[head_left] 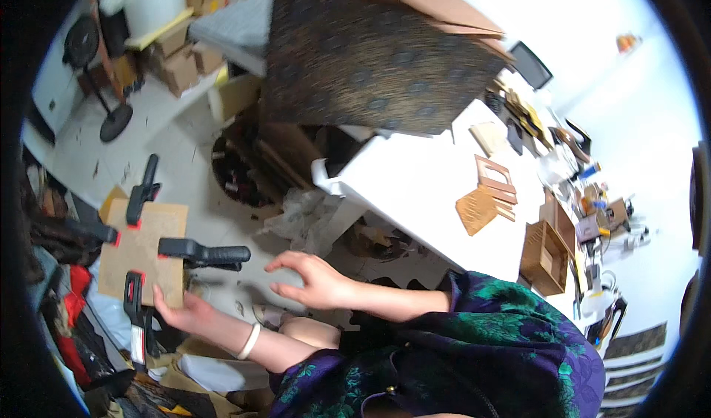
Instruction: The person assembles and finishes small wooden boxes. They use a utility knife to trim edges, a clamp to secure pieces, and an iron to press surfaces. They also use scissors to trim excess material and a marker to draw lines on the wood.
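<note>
At the left, my left hand grips the lower right corner of a flat brown board, with its thumb on the face and its fingers behind. Several black clamps with red pads are fixed around the board's edges: one clamp at the top, one clamp at the left, one clamp at the right and one clamp at the bottom. My right hand hovers to the right of the right-hand clamp's handle, apart from it, fingers spread and holding nothing.
A white table stands to the right, bearing brown leather pieces and a wooden box. A dark patterned sheet covers its far end. Fabric and scraps are heaped at the left. A black fan stands beyond.
</note>
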A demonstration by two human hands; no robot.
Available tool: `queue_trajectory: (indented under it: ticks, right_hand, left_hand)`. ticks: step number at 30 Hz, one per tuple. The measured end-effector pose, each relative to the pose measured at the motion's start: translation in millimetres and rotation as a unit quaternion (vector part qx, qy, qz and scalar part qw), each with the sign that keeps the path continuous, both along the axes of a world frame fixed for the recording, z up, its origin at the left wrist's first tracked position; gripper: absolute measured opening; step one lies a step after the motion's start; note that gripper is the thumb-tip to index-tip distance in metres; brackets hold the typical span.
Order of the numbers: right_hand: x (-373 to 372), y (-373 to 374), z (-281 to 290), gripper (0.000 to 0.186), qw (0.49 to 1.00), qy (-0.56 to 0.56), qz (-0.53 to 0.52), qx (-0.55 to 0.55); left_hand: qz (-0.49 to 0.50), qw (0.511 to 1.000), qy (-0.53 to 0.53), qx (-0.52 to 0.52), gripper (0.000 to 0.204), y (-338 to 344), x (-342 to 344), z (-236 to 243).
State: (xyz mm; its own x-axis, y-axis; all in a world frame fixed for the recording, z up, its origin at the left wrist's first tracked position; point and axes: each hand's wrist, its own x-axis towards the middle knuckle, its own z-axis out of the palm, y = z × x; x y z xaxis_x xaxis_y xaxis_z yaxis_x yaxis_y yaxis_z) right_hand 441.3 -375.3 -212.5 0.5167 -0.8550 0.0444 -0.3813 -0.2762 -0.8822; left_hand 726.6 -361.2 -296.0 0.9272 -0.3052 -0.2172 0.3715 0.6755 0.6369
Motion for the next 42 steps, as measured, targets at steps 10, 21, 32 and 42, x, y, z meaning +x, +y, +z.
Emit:
queue_trajectory:
  ticks: [10,21,32,42]
  right_hand:
    - [-160,163,170,0.031,0.999,-0.009,-0.032,0.009]
    - [-294,242,193,0.027,0.982,-0.097,-0.144,0.069]
    - [-265,186,197,0.027,0.975,-0.044,-0.160,0.146]
    - [-179,85,149,0.028,0.917,-0.124,-0.148,0.349]
  left_hand:
    - [-0.061,0.971,-0.040,-0.228,0.045,66,-119,276]
    - [-0.247,0.923,-0.127,-0.265,0.039,-41,-142,472]
    - [-0.243,0.951,0.065,-0.177,0.031,-296,-7,336]
    - [-0.400,0.887,0.068,-0.220,0.040,-498,-73,188]
